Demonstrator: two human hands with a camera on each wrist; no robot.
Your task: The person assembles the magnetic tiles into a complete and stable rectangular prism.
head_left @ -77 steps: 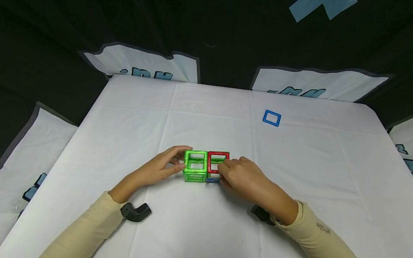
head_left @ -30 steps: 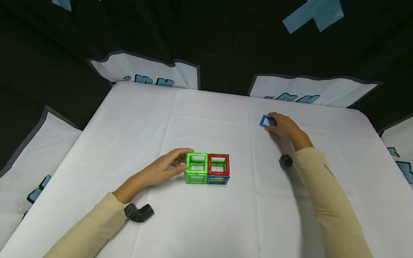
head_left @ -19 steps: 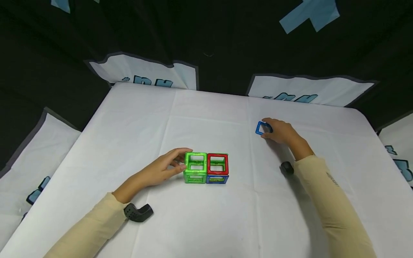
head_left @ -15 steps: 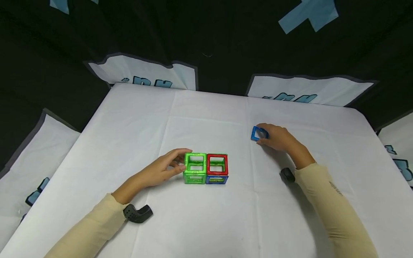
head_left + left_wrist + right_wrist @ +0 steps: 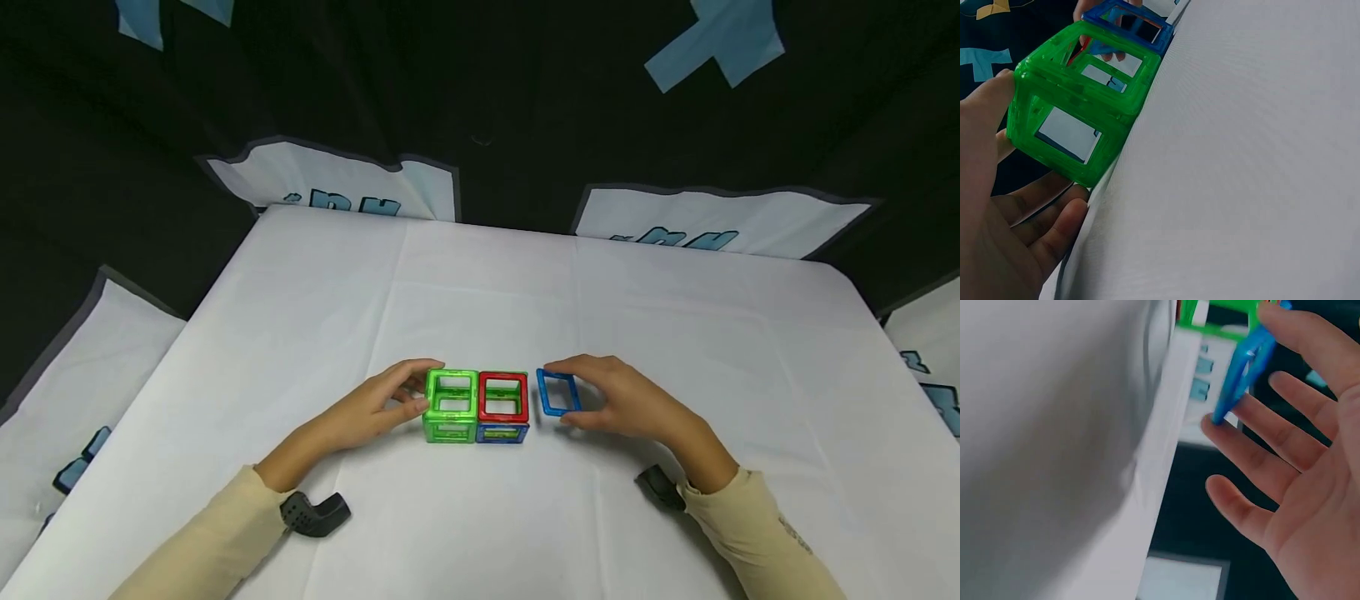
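Observation:
Two cubes of magnetic tiles stand side by side on the white cloth. The left one is a green cube (image 5: 453, 416); the other has a red tile (image 5: 503, 417) on top and a blue tile (image 5: 502, 438) in front. My left hand (image 5: 375, 405) holds the green cube's left side, thumb near and index finger at the far corner. Just right of the cubes, my right hand (image 5: 630, 402) pinches a loose blue square tile (image 5: 542, 392) between thumb and fingers. That tile is tilted, with a small gap from the red-topped cube. Nearly edge-on, the loose tile (image 5: 1230, 384) shows in the right wrist view.
A white cloth (image 5: 465, 525) covers the table. Behind its far edge hangs a black curtain (image 5: 517, 108) with white printed panels. Black wrist cameras sit under both forearms, the left camera (image 5: 315, 515) close over the cloth.
My right hand left the red-topped cube, picked up the loose blue tile at the back right and brought it toward me and leftward beside the cubes. My left hand stays at the green cube.

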